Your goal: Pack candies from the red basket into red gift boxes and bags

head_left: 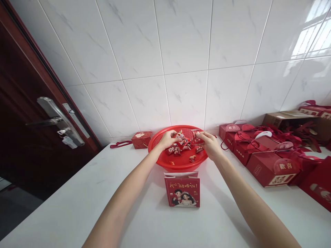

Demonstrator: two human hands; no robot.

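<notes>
Over the left side of a red plastic basket (178, 167), my left hand (167, 139) has its fingers closed on a wrapped candy (181, 137) with a white and red wrapper. At the basket's right side, my right hand (209, 144) pinches a red candy packet (197, 136) between thumb and fingers. Several red-wrapped candies (177, 150) lie in the basket below, and a small brownish piece (192, 158) sits near its front. Directly before the basket, a red paper gift bag (183, 193) with a cartoon bride and groom stands upright, its top open.
Several red gift boxes (271, 168) crowd the right side of the white table (103, 193). Behind them is an open cardboard box (281, 116) holding red ribbons. A small red box (141, 140) and a red ribbon (120, 144) lie left of the basket. A dark door (28, 103) stands at far left.
</notes>
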